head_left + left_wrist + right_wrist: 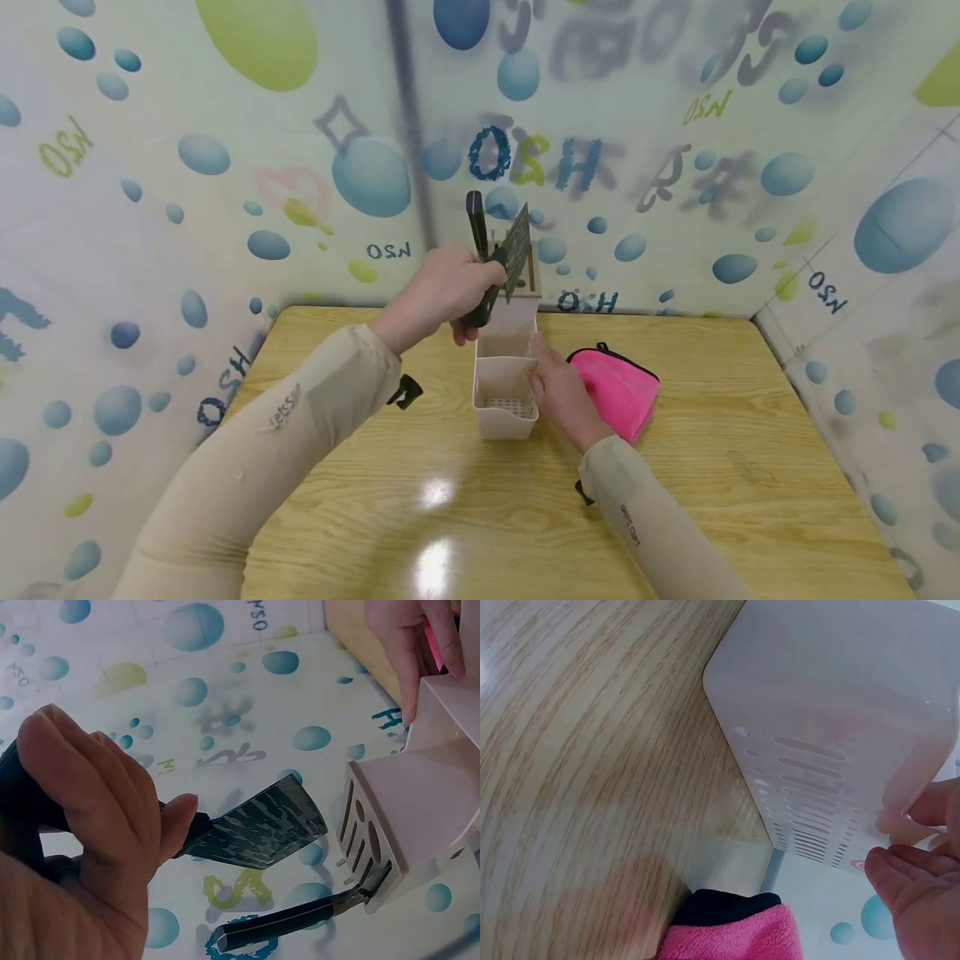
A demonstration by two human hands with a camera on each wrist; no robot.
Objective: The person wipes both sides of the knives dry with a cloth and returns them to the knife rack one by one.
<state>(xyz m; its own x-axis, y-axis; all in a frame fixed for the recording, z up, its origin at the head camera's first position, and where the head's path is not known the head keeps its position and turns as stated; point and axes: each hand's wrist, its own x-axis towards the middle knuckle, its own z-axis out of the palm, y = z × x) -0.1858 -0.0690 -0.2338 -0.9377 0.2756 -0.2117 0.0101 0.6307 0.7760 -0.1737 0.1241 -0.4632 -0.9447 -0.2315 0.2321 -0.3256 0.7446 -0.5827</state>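
Observation:
My left hand [446,287] grips the black handle of a cleaver-like knife [262,829] with a dark patterned blade. It holds this knife above the back of a white plastic knife holder [504,425], the blade tilted up and clear of the slots. A second knife [277,926] with a black handle sits in an end slot of the holder's slotted top. My right hand [564,392] pinches the rim of the holder's right side wall, which shows slits in the right wrist view. The holder stands upright on the table, its front compartments facing me.
A pink cloth [618,387] with black edging lies on the wooden table [360,492], just right of the holder. Close behind the holder rises a wall [660,208] covered with blue and green dots and letters.

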